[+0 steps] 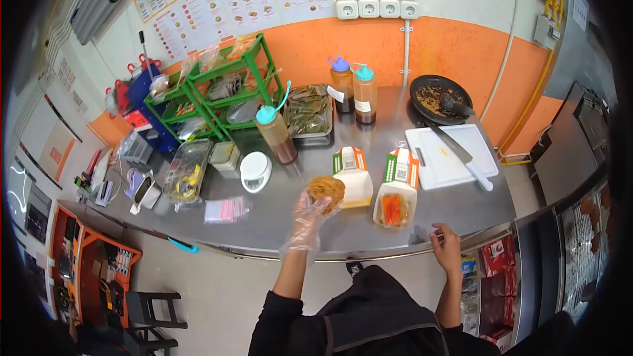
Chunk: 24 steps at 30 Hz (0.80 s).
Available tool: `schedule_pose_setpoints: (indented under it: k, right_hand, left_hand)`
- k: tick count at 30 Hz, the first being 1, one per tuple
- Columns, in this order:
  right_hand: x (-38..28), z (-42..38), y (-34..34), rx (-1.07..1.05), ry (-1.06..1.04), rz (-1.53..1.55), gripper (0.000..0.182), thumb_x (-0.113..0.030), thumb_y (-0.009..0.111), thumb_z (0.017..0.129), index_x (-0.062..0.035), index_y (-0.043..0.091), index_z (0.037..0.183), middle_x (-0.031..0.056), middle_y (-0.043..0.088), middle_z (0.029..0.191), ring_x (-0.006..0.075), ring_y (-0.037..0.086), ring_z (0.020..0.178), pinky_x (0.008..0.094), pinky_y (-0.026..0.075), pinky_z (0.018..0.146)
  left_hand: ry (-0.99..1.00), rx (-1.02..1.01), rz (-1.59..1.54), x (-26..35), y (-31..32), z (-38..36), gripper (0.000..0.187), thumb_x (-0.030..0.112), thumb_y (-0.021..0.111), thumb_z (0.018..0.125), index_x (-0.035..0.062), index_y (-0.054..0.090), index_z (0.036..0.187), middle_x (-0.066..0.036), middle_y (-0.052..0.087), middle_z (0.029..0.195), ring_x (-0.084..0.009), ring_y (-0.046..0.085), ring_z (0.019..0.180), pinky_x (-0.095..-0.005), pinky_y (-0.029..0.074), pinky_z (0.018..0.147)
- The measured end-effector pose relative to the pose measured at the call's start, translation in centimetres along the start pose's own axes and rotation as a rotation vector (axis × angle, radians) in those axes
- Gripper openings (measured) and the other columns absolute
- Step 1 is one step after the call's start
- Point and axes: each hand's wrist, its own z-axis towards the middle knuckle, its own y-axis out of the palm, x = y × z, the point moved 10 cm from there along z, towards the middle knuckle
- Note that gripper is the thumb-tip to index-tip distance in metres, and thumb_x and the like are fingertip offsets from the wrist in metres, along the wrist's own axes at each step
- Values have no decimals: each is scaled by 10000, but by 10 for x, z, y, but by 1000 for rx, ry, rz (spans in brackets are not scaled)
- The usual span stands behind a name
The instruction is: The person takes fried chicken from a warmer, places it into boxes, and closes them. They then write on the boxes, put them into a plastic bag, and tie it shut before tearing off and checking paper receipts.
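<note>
- breaded piece (328, 188) is held in my gloved left hand (305, 221), over the counter (461, 211), just beside the left carton (353, 188); whether they touch, i cannot tell.
- light grip is best, i judge: hard pressing could break it.
- my right hand (447, 247) is empty, fingers loosely curled, near the counter edge.

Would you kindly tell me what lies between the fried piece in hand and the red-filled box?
In the head view, the other box lies between the fried piece and the red-filled box.
</note>
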Motion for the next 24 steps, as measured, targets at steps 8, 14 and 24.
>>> schedule_pose_setpoints:
  k: [8,14,24]
  right_hand:
    - [-10,100,-2,13,63,37,210,-76,599,840,-17,592,1042,119,630,792,193,619,655,294,480,555]
    - [0,129,15,-36,112,45,210,-77,595,847,-13,592,1047,119,629,796,193,617,659,295,479,561]
    - [-8,145,54,-205,104,23,240,-76,596,845,-19,576,1077,119,628,813,212,618,674,322,484,593]
  left_hand:
    - [127,-166,451,-51,14,90,359,8,649,794,30,572,1144,-80,620,1081,-180,582,1013,-312,465,885]
    - [524,-194,1244,-44,44,60,455,-29,581,754,127,582,1181,-128,532,1241,-331,500,1142,-424,412,945]
    - [386,-295,1213,-38,27,57,364,56,599,809,96,577,1170,-148,558,1208,-340,518,1138,-415,425,965]
